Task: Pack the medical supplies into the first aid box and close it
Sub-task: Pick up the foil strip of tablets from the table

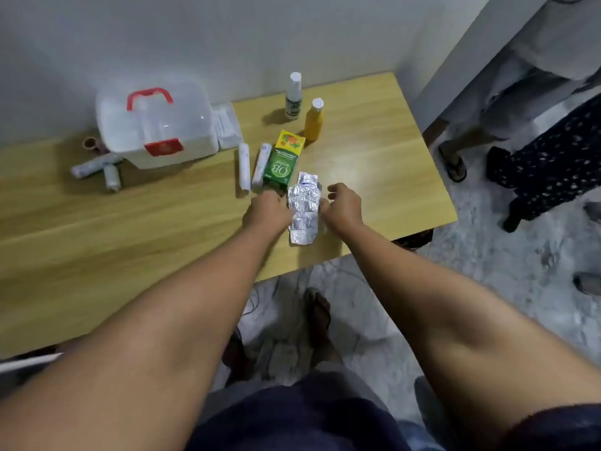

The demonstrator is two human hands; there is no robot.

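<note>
Silver foil blister strips (pixel 304 206) lie stacked on the wooden table (pixel 130 229). My left hand (pixel 268 211) touches their left edge and my right hand (pixel 343 205) touches their right edge, fingers curled around the strips. Just beyond lies a green medicine carton (pixel 282 162). Two white gauze rolls (pixel 244 166) lie left of the carton. The white first aid box (pixel 156 125) with a red handle and red latch stands shut at the back left. A white spray bottle (pixel 293 96) and a yellow bottle (pixel 314 120) stand at the back.
More gauze rolls (pixel 97 167) and a brown tape roll (pixel 91 144) lie left of the box. A white packet (pixel 227 125) leans at its right side. The wall runs behind the table. Another person's legs and sandals (pixel 455 164) stand on the floor at the right.
</note>
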